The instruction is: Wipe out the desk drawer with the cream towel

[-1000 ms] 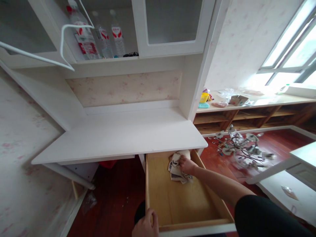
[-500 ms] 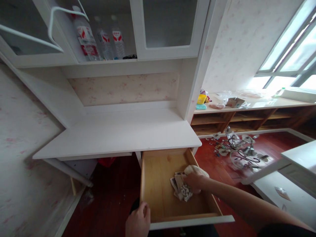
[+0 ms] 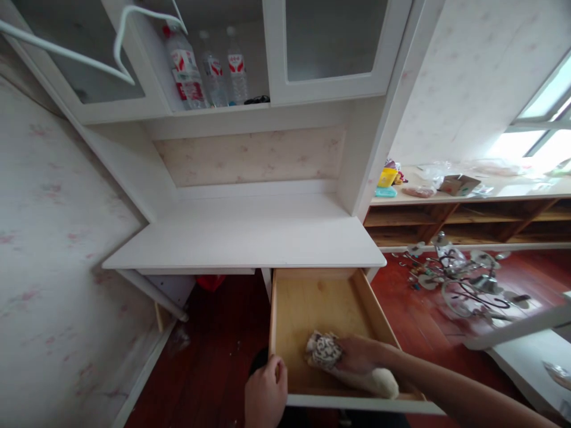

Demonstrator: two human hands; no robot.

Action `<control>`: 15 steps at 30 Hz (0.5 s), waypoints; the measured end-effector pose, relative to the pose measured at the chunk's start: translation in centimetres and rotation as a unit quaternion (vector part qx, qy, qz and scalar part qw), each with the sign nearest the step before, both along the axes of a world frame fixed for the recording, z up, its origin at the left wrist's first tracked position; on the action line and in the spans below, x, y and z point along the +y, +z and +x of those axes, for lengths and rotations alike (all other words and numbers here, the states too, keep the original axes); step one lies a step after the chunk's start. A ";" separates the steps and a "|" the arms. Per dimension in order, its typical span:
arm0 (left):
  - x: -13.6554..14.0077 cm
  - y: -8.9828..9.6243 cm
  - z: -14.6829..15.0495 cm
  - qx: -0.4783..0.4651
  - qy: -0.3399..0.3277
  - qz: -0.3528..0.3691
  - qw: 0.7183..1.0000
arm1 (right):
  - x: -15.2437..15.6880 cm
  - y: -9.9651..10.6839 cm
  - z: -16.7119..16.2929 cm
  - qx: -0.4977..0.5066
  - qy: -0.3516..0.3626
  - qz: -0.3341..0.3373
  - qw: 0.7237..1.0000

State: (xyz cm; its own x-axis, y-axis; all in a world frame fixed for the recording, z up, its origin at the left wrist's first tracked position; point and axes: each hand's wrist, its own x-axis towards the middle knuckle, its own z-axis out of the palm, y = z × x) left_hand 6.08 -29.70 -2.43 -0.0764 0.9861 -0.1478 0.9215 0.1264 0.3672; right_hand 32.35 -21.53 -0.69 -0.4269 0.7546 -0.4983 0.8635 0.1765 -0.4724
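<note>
The pulled-out wooden drawer [image 3: 312,297] with a white front juts from beneath the white desk [image 3: 263,235]. Fingers curled, my left hand [image 3: 266,389] grips its side edge at the near left corner. Inside the drawer, my right hand [image 3: 357,355] is closed on a bunched cloth [image 3: 323,351], cream with a dark pattern. The cloth presses on the drawer bottom, and its pale end trails toward the near right corner. My right fingertips are partly hidden in the folds.
Plastic bottles [image 3: 238,74] stand in the cabinet overhead, and a white hanger [image 3: 119,44] hangs at upper left. A dismantled chandelier [image 3: 484,284] lies on the red floor to the right. Behind it runs a low wooden shelf [image 3: 491,217]; white furniture [image 3: 526,362] stands at right.
My right hand has drawn the cloth nearer to the drawer's front, and the cloth is more bunched. My left hand stays on the drawer edge. The view has shifted right.
</note>
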 end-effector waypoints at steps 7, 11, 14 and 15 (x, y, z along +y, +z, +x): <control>0.0 -0.6 -0.1 0.000 0.025 -0.017 1.000 | 1.0 -2.9 -11.0 0.263 -0.265 -0.204 0.905; 0.3 -2.2 0.1 -0.015 0.089 -0.005 0.996 | 1.2 -4.9 -16.0 0.383 -0.438 -0.306 0.754; 0.6 -3.1 0.2 -0.016 0.099 -0.021 0.995 | 3.3 -5.7 -17.4 0.347 -0.460 -0.287 0.765; 0.6 -3.3 0.2 -0.017 0.097 -0.025 0.995 | 4.5 -5.7 -17.5 0.333 -0.456 -0.273 0.779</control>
State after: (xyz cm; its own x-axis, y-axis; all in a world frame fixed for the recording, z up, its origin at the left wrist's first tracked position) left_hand 6.33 -29.06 -5.74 -0.2595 0.9444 -0.2021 0.8648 0.3203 0.3867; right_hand 14.82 -17.06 -6.42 -0.1391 0.6493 -0.7477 0.0440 -0.7503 -0.6597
